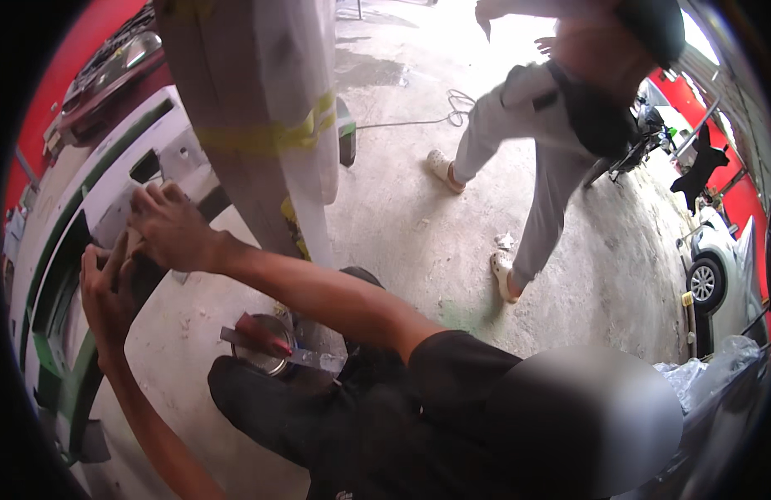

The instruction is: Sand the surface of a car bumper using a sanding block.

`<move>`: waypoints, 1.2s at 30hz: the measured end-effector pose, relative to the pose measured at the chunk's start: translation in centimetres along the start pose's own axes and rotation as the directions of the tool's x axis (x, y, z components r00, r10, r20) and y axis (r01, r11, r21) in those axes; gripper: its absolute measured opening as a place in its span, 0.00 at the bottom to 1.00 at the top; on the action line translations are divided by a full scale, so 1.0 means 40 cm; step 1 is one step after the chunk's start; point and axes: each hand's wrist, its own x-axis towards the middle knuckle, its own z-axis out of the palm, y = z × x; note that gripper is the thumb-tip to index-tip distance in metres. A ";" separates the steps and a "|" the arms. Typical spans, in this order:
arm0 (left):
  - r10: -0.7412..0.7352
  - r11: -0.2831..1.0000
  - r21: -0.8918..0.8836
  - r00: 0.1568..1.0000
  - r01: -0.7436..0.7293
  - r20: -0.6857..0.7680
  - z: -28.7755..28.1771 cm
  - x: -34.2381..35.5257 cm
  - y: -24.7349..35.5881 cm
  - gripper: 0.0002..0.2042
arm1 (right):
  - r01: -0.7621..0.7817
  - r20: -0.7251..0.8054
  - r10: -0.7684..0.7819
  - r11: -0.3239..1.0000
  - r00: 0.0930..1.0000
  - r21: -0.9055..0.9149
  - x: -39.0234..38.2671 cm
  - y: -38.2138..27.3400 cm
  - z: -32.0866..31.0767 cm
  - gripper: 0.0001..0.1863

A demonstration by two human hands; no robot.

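At the left, a long curved white and green panel (115,192) with cut openings runs alongside me. My left hand (106,287) is at its inner edge, fingers bent round something I cannot make out. Just above it, my right hand (169,225) rests with curled fingertips at the panel's pale surface, beside my left fingers. What lies under the fingers of both hands is hidden. Near my knee, a tool with a red handle (265,333) and flat blades lies across a round tin (260,362).
A wrapped post (227,83) with yellow tape stands close ahead. Another person (552,125) in grey trousers steps on the concrete at right, near a cable (419,122). Along the right are a motorbike (631,162), a white car (710,237) and crumpled plastic (719,367).
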 end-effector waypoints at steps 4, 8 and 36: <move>0.143 0.985 0.111 0.987 -0.135 -0.066 0.003 -0.093 -0.006 0.21 | 0.009 -0.022 -0.007 0.997 1.000 0.080 -0.056 -0.051 -0.014 0.24; 0.055 0.996 0.069 0.998 -0.053 -0.017 0.000 -0.018 -0.016 0.24 | 0.011 -0.011 -0.011 1.000 1.000 0.023 -0.002 -0.014 -0.003 0.24; 0.028 1.000 0.008 1.000 -0.028 -0.002 -0.010 -0.064 -0.049 0.17 | 0.046 0.189 -0.050 0.999 0.981 0.027 -0.018 -0.045 -0.011 0.21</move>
